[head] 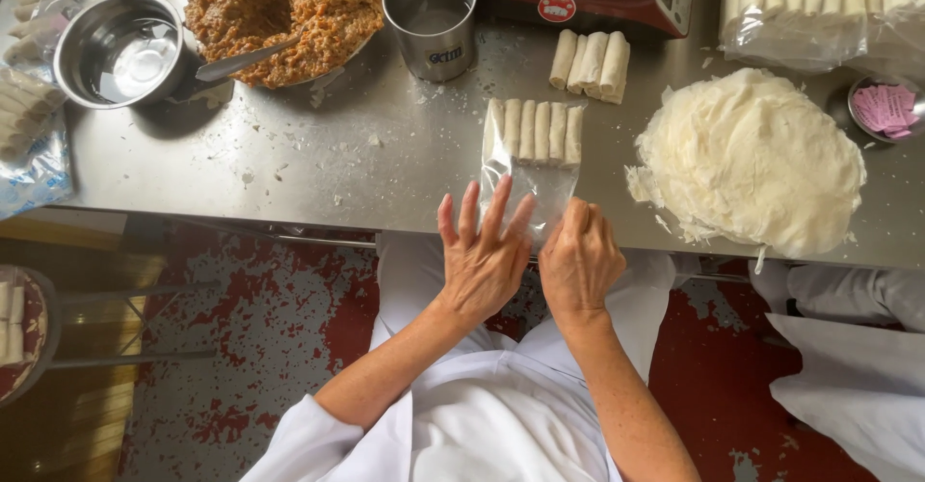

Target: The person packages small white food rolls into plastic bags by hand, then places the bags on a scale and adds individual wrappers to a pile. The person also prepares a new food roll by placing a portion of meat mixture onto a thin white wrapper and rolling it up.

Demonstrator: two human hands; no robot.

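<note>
Steel bench is carrying my work above a worn red floor. My left hand is lying flat with fingers spread wide, pressing the open end of a clear bag at the bench's near edge. My right hand is pinching that same end, fingers curled shut on the plastic. Five rolls are sitting side by side in the bag's far half. Loose rolls are lying just beyond, and a wrapper stack is sitting to the right.
</note>
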